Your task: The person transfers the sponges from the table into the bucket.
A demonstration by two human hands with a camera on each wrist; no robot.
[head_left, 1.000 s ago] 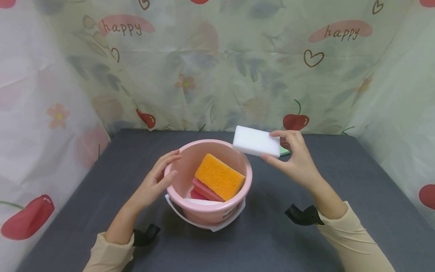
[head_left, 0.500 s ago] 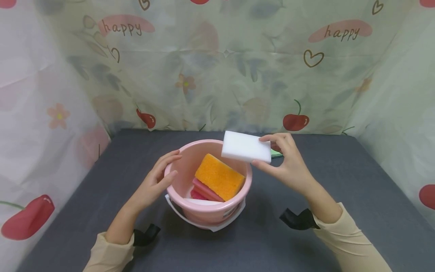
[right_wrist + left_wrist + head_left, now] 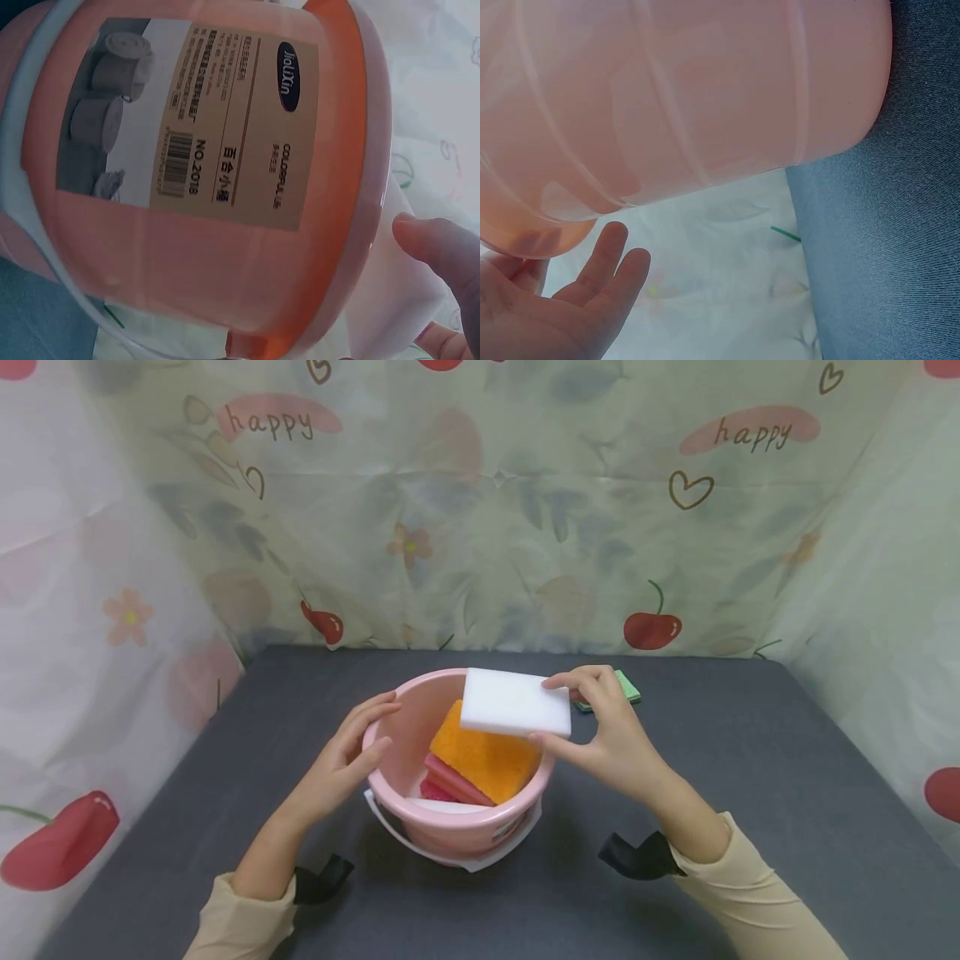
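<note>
My right hand pinches a white sponge between thumb and fingers, above the right side of a pink bucket. In the right wrist view the sponge shows beyond the bucket's rim. Inside the bucket an orange sponge leans over red-pink pieces, and a white piece lies near the front wall. My left hand rests at the bucket's left rim, thumb and fingertips touching it. Two fairly straight fingers stand beside the bucket in the left wrist view.
A flat green pad lies on the dark tabletop, behind my right hand and partly hidden. The bucket's white handle hangs down at its front. Patterned curtains enclose the back and both sides.
My right hand has carried the white sponge left and lower, over the bucket, so it now covers part of the orange sponge. More of the green pad shows. My left hand has stayed put.
</note>
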